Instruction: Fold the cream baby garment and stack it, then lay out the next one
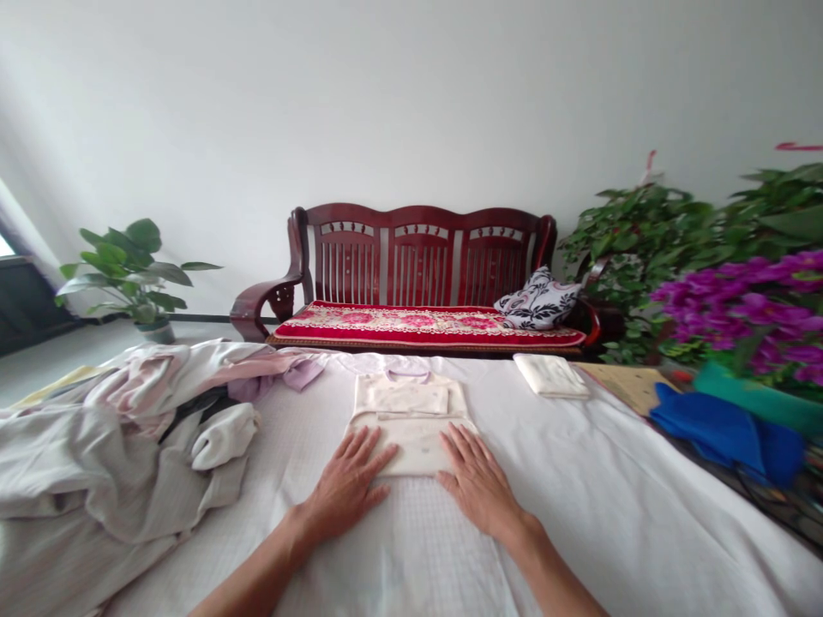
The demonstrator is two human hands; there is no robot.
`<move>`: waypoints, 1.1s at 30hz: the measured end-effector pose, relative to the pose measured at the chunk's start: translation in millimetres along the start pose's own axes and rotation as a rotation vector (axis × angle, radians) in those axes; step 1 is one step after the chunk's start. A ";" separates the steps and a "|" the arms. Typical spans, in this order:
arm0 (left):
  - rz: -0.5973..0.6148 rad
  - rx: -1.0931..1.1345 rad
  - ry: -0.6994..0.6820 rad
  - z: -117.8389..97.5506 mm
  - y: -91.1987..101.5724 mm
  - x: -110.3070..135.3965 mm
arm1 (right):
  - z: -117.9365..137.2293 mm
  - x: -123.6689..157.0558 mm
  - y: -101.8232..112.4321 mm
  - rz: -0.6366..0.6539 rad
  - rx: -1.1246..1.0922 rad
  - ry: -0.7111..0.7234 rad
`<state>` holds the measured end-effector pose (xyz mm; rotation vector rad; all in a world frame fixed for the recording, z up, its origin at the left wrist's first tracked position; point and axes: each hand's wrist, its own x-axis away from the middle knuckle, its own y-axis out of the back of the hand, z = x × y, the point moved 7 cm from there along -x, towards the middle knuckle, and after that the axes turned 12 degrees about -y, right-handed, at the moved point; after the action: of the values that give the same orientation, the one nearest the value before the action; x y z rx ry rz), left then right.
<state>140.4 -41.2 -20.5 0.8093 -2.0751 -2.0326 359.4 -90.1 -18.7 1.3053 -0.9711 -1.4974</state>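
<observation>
A cream long-sleeved shirt [411, 441] with a lilac neckline lies on the white cloth in front of me. Its sleeves are folded across the chest, and its lower part is turned up toward them. My left hand [351, 480] rests flat on the shirt's near left corner, fingers spread. On the near right corner lies my right hand [477, 476], palm down, its fingers also stretched out. Neither hand grips the fabric.
White cloth [604, 497] covers the table. A heap of loose clothes [116, 454] lies at left; a folded white garment [551, 375] sits at back right. Along the right edge are blue fabric [726, 433] and purple flowers [746, 300]. A wooden bench [417, 266] stands beyond.
</observation>
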 end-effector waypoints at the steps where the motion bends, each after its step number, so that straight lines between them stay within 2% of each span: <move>1: 0.009 -0.023 0.012 3.7 -0.7 3.2 | -5.4 0.5 -0.2 0.020 0.015 -0.020; 5: 0.053 -0.094 0.043 19.2 0.2 19.5 | -23.9 3.1 5.1 0.099 0.039 -0.065; 9: -0.011 -0.162 -0.003 23.9 16.2 31.3 | -30.0 4.7 23.1 0.053 -0.006 -0.015; 11: -0.039 -0.164 -0.047 17.4 24.8 29.4 | -22.8 5.8 30.3 0.008 -0.021 0.045; 14: -0.052 -0.088 -0.111 -1.4 31.1 13.5 | 0.7 8.6 32.5 -0.024 -0.039 0.141; 17: -0.047 0.008 -0.157 -21.9 26.8 -10.2 | 26.7 11.9 24.0 0.026 -0.049 0.225; 19: -0.014 0.046 -0.184 -31.8 17.7 -22.6 | 34.1 12.7 16.5 0.069 -0.044 0.236; 23: 0.051 0.058 -0.173 -35.0 3.1 -28.0 | 18.4 8.6 9.2 0.075 -0.012 0.131; 26: 0.057 0.070 -0.139 -28.8 5.6 -24.1 | 2.3 3.1 9.9 0.048 -0.014 0.073; 29: 0.012 0.119 -0.090 -16.7 15.3 -26.9 | -11.7 -6.2 12.3 -0.009 -0.051 -0.027; 33: -0.109 0.113 0.023 6.7 23.9 -37.9 | -32.0 -17.4 13.7 -0.112 -0.048 -0.227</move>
<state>162.9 -19.2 12.2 0.9799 -2.1961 -1.9626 393.5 -77.5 -5.1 1.1902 -1.0118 -1.7739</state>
